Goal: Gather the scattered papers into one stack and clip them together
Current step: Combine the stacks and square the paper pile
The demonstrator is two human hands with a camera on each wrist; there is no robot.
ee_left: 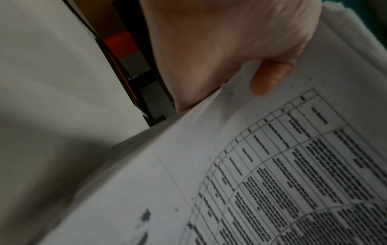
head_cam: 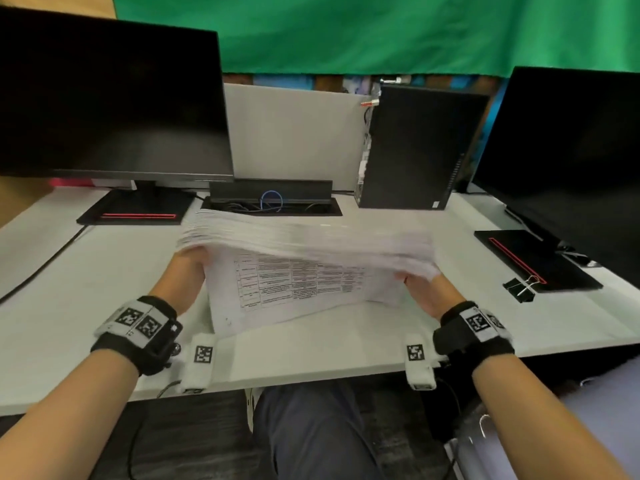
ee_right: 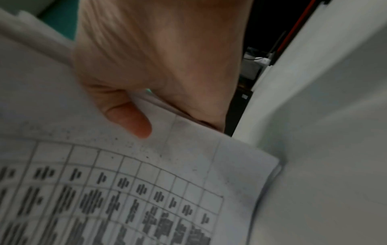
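Note:
A thick stack of white papers (head_cam: pixel 304 258) with a printed table on its front sheet stands tilted on its lower edge on the white desk (head_cam: pixel 86 292), blurred by motion. My left hand (head_cam: pixel 188 271) grips the stack's left edge, thumb on the printed sheet (ee_left: pixel 270 77). My right hand (head_cam: pixel 422 289) grips the right edge, thumb (ee_right: pixel 130 119) on the front page (ee_right: pixel 104 182). The fingers behind the stack are hidden. A black binder clip (head_cam: pixel 519 289) with silver handles lies on the desk to the right, apart from both hands.
A dark monitor (head_cam: pixel 104 98) stands at the back left on a black base (head_cam: pixel 135 213). A second monitor (head_cam: pixel 571 161) is at the right, its base (head_cam: pixel 533 261) beside the clip. A black computer tower (head_cam: pixel 415 147) and a cable tray (head_cam: pixel 270 202) sit behind the papers.

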